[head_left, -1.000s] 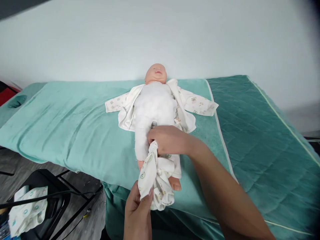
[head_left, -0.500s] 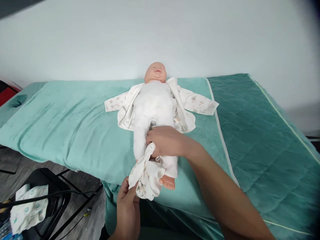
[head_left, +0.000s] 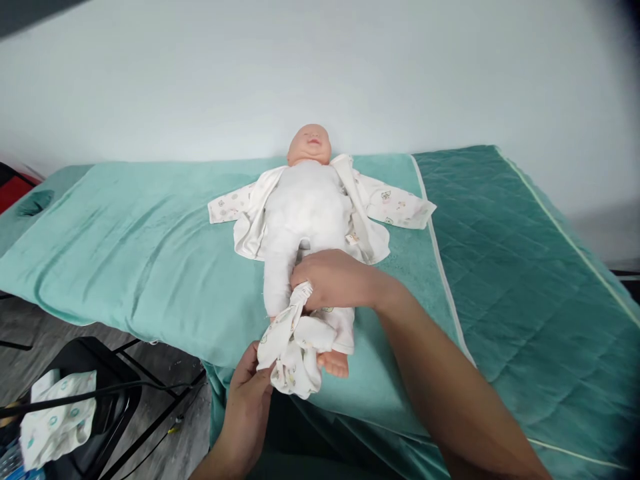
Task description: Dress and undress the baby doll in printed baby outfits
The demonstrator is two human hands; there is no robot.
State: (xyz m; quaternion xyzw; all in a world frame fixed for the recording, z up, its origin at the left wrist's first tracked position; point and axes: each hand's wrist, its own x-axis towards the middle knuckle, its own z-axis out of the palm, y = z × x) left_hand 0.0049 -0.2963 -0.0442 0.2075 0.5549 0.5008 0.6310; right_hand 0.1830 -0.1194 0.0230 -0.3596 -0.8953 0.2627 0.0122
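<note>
Cannot see the fingertips of the right grip (head_left: pixel 333 279), lost behind the bunched garment (head_left: pixel 297 353), nor most of one foot of the doll (head_left: pixel 307 200), covered by those same folds. Cannot read the tiny jacket tag (head_left: pixel 352 239). Cannot follow the forearms (head_left: pixel 445 380) past the lower edge, nor identify the red thing (head_left: pixel 13 190) cropped at far left.

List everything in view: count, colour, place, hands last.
doll: one, white body, centre
jacket: one, patterned white, open around doll
trousers: one, patterned white, bunched at doll's feet
light cover: one, pale green, under doll
quilted cover: one, dark green, right
wall: one, white, behind
floor: one, grey, lower left
seat: one, black, lower left
cloth: one, patterned white, on seat
cable: one, black, crossing cloth
unclear object: one, red, left edge
left hand: one, bare, gripping trousers
right hand: one, bare, over doll's legs
</note>
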